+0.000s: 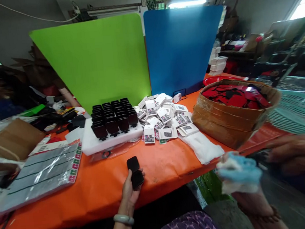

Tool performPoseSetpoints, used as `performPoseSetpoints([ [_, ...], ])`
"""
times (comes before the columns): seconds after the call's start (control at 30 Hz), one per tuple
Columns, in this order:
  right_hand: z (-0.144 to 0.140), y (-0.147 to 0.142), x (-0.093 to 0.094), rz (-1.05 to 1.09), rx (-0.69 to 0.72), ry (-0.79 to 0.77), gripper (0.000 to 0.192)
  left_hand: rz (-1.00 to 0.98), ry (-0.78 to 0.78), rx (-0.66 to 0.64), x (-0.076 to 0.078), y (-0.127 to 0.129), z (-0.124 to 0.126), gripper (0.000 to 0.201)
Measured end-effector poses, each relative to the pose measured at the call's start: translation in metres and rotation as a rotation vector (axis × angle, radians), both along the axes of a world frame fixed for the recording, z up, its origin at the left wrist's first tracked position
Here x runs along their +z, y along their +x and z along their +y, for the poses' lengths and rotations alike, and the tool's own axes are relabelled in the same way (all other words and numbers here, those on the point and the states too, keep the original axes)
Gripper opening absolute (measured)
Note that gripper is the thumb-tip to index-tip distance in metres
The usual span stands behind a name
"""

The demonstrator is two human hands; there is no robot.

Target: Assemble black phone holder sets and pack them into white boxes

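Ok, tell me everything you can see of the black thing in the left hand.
The black clip-like piece is small, glossy and looks plastic, made of two rounded square plates, one above the other. The left hand holds it from below over the edge of the orange table, thumb against its lower plate. Nothing else touches it.

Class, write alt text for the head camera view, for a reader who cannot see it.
The left hand holds a small black clip-like device over an orange table, while the right hand grips a blue and white cloth. Behind stand a white tray of matching black devices, a heap of small white boxes and a cardboard box of red and black pieces.
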State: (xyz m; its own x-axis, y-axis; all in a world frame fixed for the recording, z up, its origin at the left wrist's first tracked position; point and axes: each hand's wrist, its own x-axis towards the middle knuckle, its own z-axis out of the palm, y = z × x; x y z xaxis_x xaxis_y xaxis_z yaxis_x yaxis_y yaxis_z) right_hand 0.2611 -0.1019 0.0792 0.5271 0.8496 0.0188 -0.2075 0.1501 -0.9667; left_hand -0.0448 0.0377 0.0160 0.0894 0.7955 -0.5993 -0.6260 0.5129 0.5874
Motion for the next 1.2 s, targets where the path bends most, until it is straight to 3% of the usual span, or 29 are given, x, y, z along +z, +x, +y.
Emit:
performPoseSetpoints([
  [0.13, 0.016, -0.051, -0.008, 0.354, 0.147, -0.292, 0.049, -0.023, 0.01, -0.029, 0.006, 0.0, -0.009, 0.036],
  [0.27, 0.034, -0.071, 0.013, 0.408, 0.341, -0.219, 0.044, -0.162, 0.05, -0.099, 0.019, 0.004, -0.02, 0.044],
  [0.37, 0.048, -0.089, 0.024, 0.318, 0.346, -0.165, 0.036, -0.275, 0.063, -0.141, 0.027, 0.013, -0.026, 0.04],
  [0.5, 0.052, -0.132, 0.01, -0.168, 0.26, -0.028, 0.03, -0.343, -0.006, -0.107, 0.037, 0.028, -0.032, 0.031],
  [0.63, 0.043, -0.165, -0.022, -0.897, 0.437, 0.267, 0.036, -0.367, -0.12, -0.048, 0.049, 0.038, -0.044, 0.033],
  [0.7, 0.046, -0.168, -0.034, -1.141, 0.465, 0.268, 0.043, -0.37, -0.134, -0.012, 0.054, 0.043, -0.052, 0.033],
  [0.77, 0.06, -0.161, -0.041, -1.233, 0.443, 0.207, 0.047, -0.362, -0.119, 0.05, 0.057, 0.049, -0.06, 0.03],
  [0.83, 0.081, -0.151, -0.043, -1.201, 0.396, 0.163, 0.046, -0.33, -0.091, 0.053, 0.056, 0.054, -0.068, 0.028],
  [0.97, 0.105, -0.138, -0.037, -0.954, 0.328, 0.165, 0.04, -0.221, -0.096, -0.152, 0.048, 0.053, -0.071, 0.025],
  [1.03, 0.092, -0.139, -0.03, -0.896, 0.396, 0.245, 0.039, -0.22, -0.064, -0.123, 0.043, 0.046, -0.065, 0.022],
  [1.13, 0.05, -0.147, -0.022, -0.937, 0.618, 0.422, 0.041, -0.255, -0.007, -0.04, 0.037, 0.036, -0.054, 0.025],
  [1.2, 0.028, -0.151, -0.019, -0.97, 0.697, 0.434, 0.041, -0.267, -0.004, -0.106, 0.034, 0.035, -0.052, 0.029],
])
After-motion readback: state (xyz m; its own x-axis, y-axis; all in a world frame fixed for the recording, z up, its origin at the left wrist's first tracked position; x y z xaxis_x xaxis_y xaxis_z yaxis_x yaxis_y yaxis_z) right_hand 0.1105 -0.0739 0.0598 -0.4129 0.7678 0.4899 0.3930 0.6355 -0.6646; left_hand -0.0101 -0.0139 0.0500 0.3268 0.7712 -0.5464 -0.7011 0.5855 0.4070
